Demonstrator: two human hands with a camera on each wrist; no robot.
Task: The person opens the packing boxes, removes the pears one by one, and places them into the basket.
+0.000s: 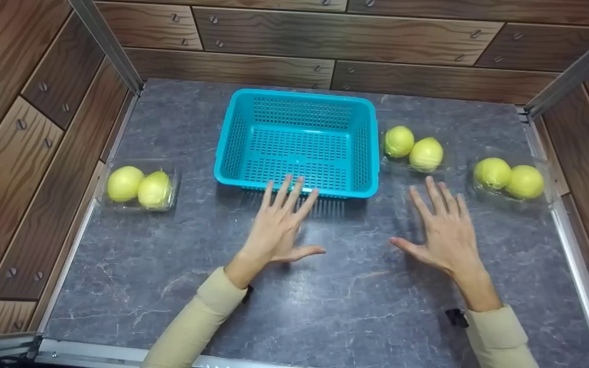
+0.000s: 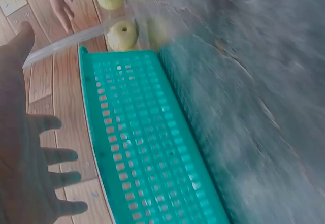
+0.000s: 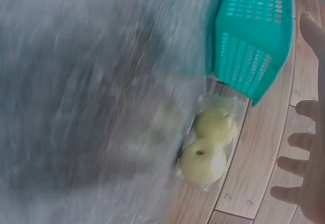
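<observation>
My left hand [image 1: 276, 230], palm down with spread fingers, is just in front of a turquoise perforated basket [image 1: 253, 185]. Its fingertips overlap the basket's front rim in the head view, but the left wrist view shows them apart from the basket [image 2: 147, 132]. To the right, my right hand [image 1: 448, 237] is also spread and holds nothing. Nearest to it lies a clear plastic pack with two yellow-green round fruits [image 1: 426, 154]. In the right wrist view, two such fruits [image 3: 203, 160] lie beside the basket, one showing a stem hollow.
Another clear pack with two yellow-green fruits [image 1: 524, 181] lies by the right edge. A third pair in a clear pack [image 1: 126, 184] lies near the left edge. Wood-patterned walls [image 1: 356, 36] and metal rails [image 1: 575, 276] border the grey marbled table [image 1: 325, 317].
</observation>
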